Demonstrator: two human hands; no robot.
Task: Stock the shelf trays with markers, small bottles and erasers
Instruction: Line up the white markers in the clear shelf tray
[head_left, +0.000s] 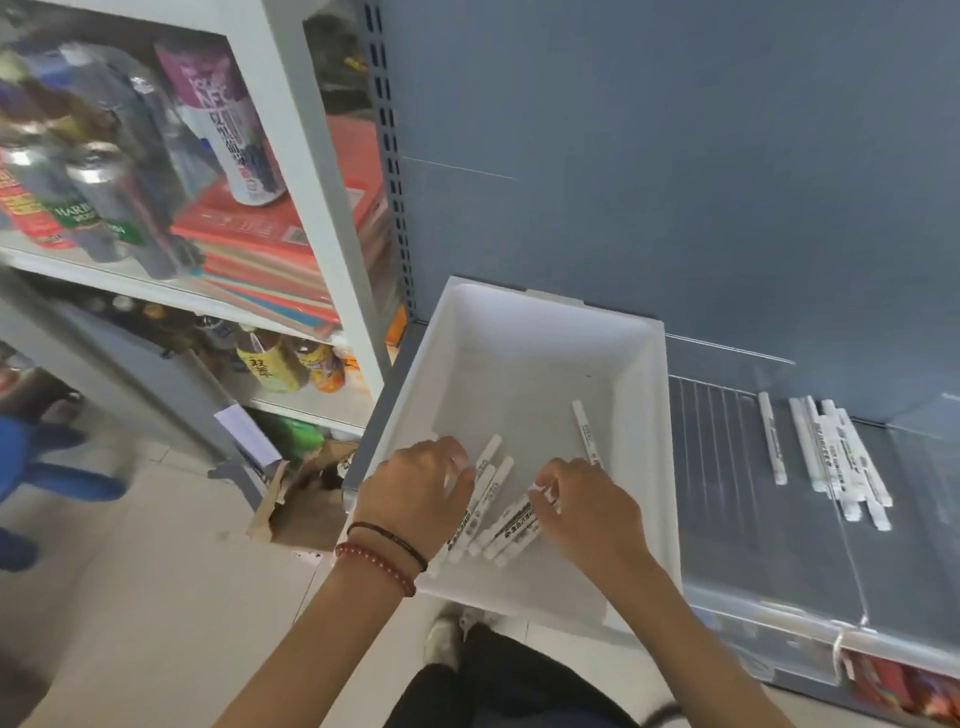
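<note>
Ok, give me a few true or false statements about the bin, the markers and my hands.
1. Both the left hand and right hand reach into the white bin. True.
2. The bin holds erasers. False: it holds white markers.
3. On the grey shelf right of the bin lie further markers. True.
4. The bracelets sit on the right wrist. False: they are on the left wrist.
5. One lone marker lies apart from the cluster in the bin. True.
</note>
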